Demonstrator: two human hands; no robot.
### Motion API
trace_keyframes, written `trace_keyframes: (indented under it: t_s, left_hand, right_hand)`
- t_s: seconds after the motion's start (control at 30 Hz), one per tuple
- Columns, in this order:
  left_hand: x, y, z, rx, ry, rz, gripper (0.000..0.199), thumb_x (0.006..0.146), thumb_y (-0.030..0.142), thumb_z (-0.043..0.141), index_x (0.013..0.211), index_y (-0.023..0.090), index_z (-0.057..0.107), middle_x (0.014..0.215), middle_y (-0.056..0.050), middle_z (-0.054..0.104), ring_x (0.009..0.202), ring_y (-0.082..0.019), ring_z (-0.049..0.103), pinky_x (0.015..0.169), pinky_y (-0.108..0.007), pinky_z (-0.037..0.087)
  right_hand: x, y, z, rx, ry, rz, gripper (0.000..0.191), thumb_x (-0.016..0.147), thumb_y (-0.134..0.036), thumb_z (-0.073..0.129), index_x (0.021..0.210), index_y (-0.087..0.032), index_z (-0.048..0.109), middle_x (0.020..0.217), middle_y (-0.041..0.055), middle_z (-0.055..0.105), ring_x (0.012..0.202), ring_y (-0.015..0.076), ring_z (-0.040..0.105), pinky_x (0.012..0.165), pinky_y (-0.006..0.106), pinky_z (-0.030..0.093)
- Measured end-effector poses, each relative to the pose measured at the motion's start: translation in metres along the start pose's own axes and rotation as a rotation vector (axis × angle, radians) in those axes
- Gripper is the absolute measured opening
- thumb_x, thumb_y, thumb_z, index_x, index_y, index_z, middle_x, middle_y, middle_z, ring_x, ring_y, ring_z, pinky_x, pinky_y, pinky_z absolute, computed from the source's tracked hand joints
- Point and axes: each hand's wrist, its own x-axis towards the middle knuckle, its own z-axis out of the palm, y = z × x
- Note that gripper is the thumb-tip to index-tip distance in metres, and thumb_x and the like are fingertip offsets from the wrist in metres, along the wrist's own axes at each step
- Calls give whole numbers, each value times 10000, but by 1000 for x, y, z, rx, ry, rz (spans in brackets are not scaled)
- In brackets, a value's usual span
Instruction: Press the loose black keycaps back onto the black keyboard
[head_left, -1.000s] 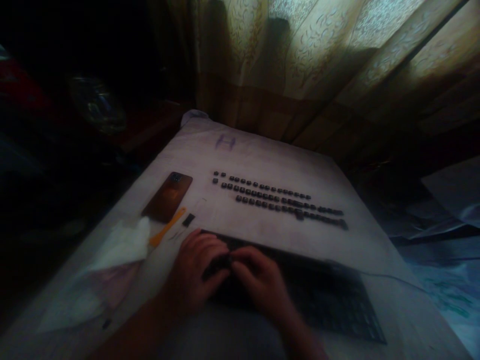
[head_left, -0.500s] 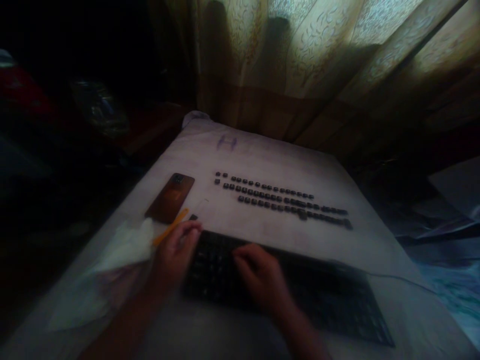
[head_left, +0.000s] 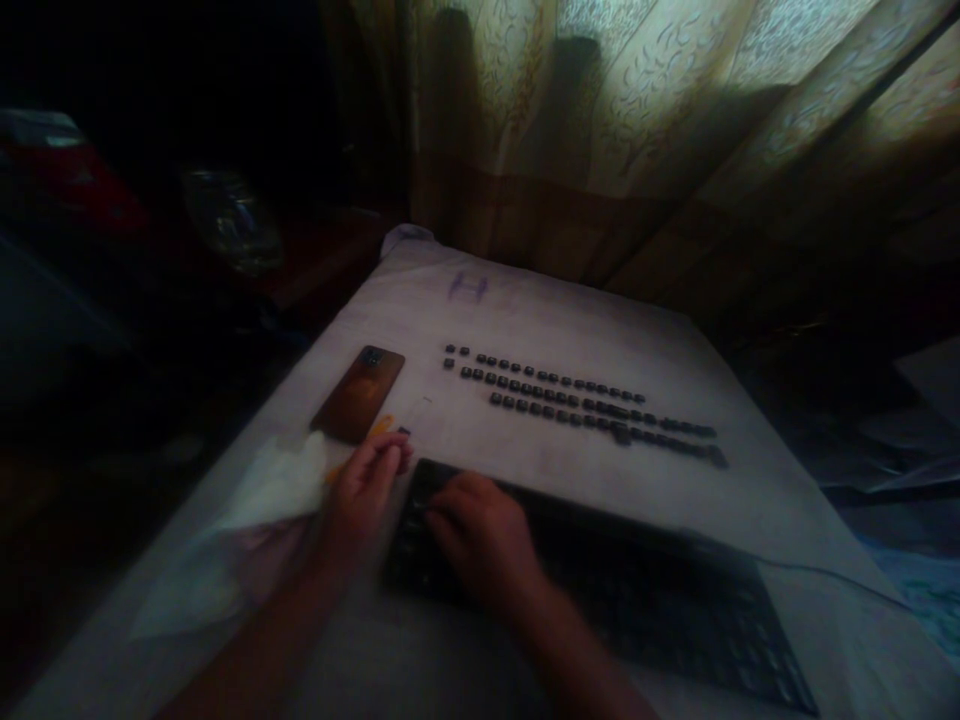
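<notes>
1. We had the black keyboard (head_left: 637,575) lying nearest, on the pale table (head_left: 555,310), its cable (head_left: 832,575) running off beyond its right side.
2. Our right hand (head_left: 484,540) was over the keyboard's left part, fingers curled, thumb and forefinger close together; we could not tell whether they gripped anything.
3. Left of the keyboard we saw a crumpled white bundle (head_left: 289,475).
4. Our left hand (head_left: 371,480) was just off the keyboard's left end, fingertips drawn together; whether they pinched something, we could not tell.
5. Beyond that end lay a yellow tool (head_left: 381,426), partly hidden by our left hand, a small black piece (head_left: 405,432) and a phone (head_left: 360,395).
6. Beyond the keyboard, we saw loose keys (head_left: 549,411) in three rows.
7. Farthest from it hung a patterned curtain (head_left: 517,130).
</notes>
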Motion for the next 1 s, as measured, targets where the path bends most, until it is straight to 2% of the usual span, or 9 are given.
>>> trace_keyframes:
  t_s: [0.13,0.23,0.33,0.4,0.57,0.7,0.83,0.9,1.0]
  left_hand:
    - [-5,9,1,45,-128,96,231,880,395,591,956,206,703,934,-51,743,898,-221,710,831,-369,572]
    - [-11,18,2,74,-304,209,140,811,315,658,889,242,747,920,-26,738,913,-215,695,862,-365,560]
    - [-15,25,2,135,-511,361,221,841,243,634,1034,261,741,975,-32,729,915,-198,693,835,-347,566]
    - [-17,25,2,172,-569,433,282,876,203,607,1132,266,706,1023,-40,720,931,-190,689,828,-343,567]
    - [-18,20,2,158,-550,505,307,893,167,616,1170,281,681,1018,-23,718,922,-172,689,821,-326,562]
    - [-22,20,4,169,-558,447,298,879,222,641,1172,262,672,1026,-35,722,923,-186,692,822,-334,562]
    - [-27,21,8,203,-463,348,231,840,266,660,1070,246,675,917,-14,717,794,-170,682,732,-295,563]
    - [-29,21,9,197,-433,346,185,839,264,655,1021,241,674,874,-4,710,748,-160,673,698,-277,555]
    - [-28,22,11,157,-450,389,156,867,256,630,1010,241,688,891,-16,718,790,-168,686,724,-281,555]
  right_hand:
    - [-3,4,-12,409,32,250,116,847,-210,624,765,-204,707,783,18,690,746,163,631,731,290,511]
    - [-8,7,-24,692,-10,453,174,825,-353,657,755,-204,715,690,-7,682,665,150,614,649,268,497]
    - [-12,7,-32,838,-33,531,234,761,-438,718,744,-205,724,676,-14,682,640,138,599,639,261,484]
    - [-14,7,-33,889,-35,557,242,724,-449,746,731,-208,724,680,-19,682,638,130,591,652,259,478]
    - [-17,7,-31,930,-36,597,250,693,-448,772,723,-205,719,684,-24,673,636,119,580,659,252,471]
    - [-18,8,-29,896,2,587,274,692,-469,769,717,-201,721,678,-10,677,632,133,588,638,261,481]
    - [-21,5,-24,881,89,577,269,686,-468,766,710,-202,734,679,2,696,645,148,607,650,274,496]
    - [-23,5,-22,880,116,588,261,686,-461,763,707,-202,735,670,0,695,637,147,605,645,270,494]
    - [-27,5,-21,857,86,587,281,720,-475,735,699,-196,725,628,-4,667,603,142,584,590,255,473]
